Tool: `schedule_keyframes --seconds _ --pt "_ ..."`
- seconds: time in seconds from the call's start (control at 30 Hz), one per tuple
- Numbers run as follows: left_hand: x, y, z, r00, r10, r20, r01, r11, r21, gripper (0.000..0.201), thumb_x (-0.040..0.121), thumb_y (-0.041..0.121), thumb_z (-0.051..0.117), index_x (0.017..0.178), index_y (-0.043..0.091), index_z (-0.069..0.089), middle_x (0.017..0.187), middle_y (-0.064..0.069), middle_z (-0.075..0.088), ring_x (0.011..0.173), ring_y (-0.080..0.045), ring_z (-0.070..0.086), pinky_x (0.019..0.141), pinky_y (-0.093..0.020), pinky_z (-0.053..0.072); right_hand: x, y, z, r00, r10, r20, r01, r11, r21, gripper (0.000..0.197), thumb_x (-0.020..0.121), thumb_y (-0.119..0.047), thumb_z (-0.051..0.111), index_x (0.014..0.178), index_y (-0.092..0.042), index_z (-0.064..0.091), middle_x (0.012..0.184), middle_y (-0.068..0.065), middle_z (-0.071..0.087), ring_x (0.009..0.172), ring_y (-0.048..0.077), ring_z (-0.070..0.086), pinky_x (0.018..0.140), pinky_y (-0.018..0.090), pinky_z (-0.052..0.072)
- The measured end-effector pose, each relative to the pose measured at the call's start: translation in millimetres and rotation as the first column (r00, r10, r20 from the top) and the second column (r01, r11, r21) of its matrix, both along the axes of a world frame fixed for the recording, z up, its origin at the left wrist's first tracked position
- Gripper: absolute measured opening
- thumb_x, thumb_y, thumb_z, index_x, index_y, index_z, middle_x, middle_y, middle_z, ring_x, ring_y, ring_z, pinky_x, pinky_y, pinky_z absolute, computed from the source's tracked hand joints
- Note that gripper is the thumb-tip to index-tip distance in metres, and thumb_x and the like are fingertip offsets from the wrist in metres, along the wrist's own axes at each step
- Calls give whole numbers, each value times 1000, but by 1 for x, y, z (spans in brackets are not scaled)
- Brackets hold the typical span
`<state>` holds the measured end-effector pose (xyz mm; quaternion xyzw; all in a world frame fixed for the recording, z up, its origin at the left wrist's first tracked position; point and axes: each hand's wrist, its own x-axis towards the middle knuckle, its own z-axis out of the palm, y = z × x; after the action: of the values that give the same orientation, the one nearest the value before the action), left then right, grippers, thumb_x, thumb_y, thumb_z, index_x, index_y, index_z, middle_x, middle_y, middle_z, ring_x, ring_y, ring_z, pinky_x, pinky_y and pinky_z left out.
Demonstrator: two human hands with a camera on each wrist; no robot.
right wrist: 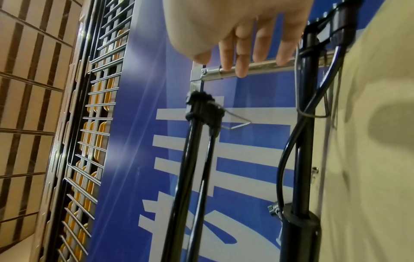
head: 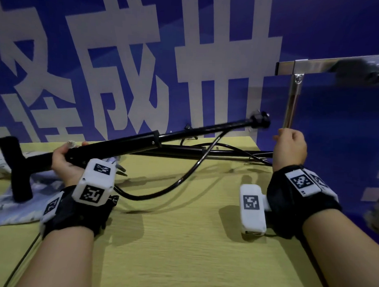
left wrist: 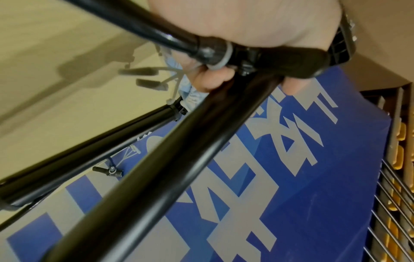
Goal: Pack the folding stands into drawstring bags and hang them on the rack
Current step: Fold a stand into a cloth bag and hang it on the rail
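yellow table (head: 181,239), left hand (head: 65,160) fingers clamped round folding stand (head: 163,136); right hand (head: 290,144) fingers loose

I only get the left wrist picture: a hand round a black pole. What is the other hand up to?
Observer: The right hand holds nothing. It is raised by the upright post of a metal rack at the table's far right.
Operator: Has it grabbed that post?
Observer: No. In the right wrist view its fingers hang loosely stretched in front of the post. I cannot tell whether they touch it.
Operator: Is the pole in a bag?
Observer: Not yet. In the head view the left hand grips the bare stand, whose T-shaped end is over a patterned cloth bag lying flat on the table.
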<state>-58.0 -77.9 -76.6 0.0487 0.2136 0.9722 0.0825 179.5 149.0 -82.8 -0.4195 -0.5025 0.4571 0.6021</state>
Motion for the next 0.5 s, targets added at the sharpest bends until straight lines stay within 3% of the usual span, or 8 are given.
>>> schedule_keyframes --seconds 0.13,0.2,0.27,0.33,0.37,0.5 --pt "9 4 0 999 -24 41 22 999 46 29 96 26 39 69 15 37 40 8 51 34 -5 50 37 -13 43 -11 -6 2 984 112 -136 -120 991 -51 16 95 -27 36 105 -21 47 105 1 52 95 20 49 98 45 43" --pt "7 6 -3 998 -43 42 42 999 19 30 94 27 42 66 16 39 43 9 52 35 -4 46 40 -13 39 -17 -10 3 978 141 -153 -150 988 -48 33 95 -28 35 125 -19 45 120 2 50 112 23 48 104 48 38" --pt "7 7 -6 997 -82 10 82 996 -35 27 83 24 49 57 17 48 49 9 54 39 -4 46 45 -13 35 -20 -11 2 981 155 -116 -161 986 -45 46 96 -27 35 141 -18 34 140 4 41 127 24 40 110 43 32" --pt "7 9 -7 995 -101 0 101 993 -55 29 75 22 53 47 17 50 47 8 54 40 -4 48 48 -13 34 -20 -11 0 984 155 -89 -161 985 -62 50 97 -27 34 145 -16 29 150 3 31 134 23 33 110 35 27" --pt "7 11 -7 996 -92 5 92 994 -62 33 81 22 51 48 17 50 46 8 54 40 -3 49 49 -13 34 -19 -10 0 983 159 -93 -166 983 -76 51 96 -27 34 146 -16 28 151 3 29 135 23 32 111 36 26" --pt "2 15 -9 993 -115 14 116 982 -146 28 90 33 46 65 19 45 57 9 60 42 -3 50 41 -11 31 -19 -10 -1 979 163 -125 -182 972 -152 53 92 -29 38 144 -21 30 143 8 40 126 28 41 108 47 33"
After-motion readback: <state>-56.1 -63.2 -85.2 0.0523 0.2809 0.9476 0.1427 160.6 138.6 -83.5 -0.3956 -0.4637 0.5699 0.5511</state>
